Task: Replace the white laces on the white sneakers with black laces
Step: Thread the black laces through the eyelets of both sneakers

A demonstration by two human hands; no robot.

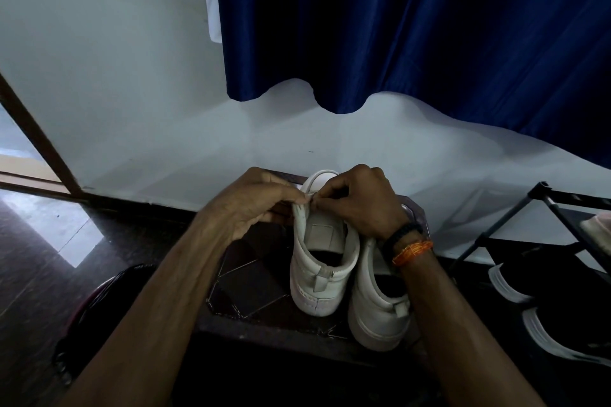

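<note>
Two white sneakers stand side by side on a dark patterned mat [251, 284], heels toward me. Over the lace area of the left sneaker [322, 261], my left hand [258, 205] and my right hand [360, 205] meet with fingertips together. Each hand pinches something small and pale at the shoe's upper edge, probably a white lace; the hands hide most of it. The right sneaker [377, 304] sits partly under my right wrist, which wears a black band and an orange thread. No black laces are visible.
A white wall and a blue curtain [413, 26] rise behind the mat. At the right stands a black metal rack [558, 211] with dark, white-soled shoes [535, 317] under it. A dark rounded object [99, 301] lies at the lower left on glossy floor.
</note>
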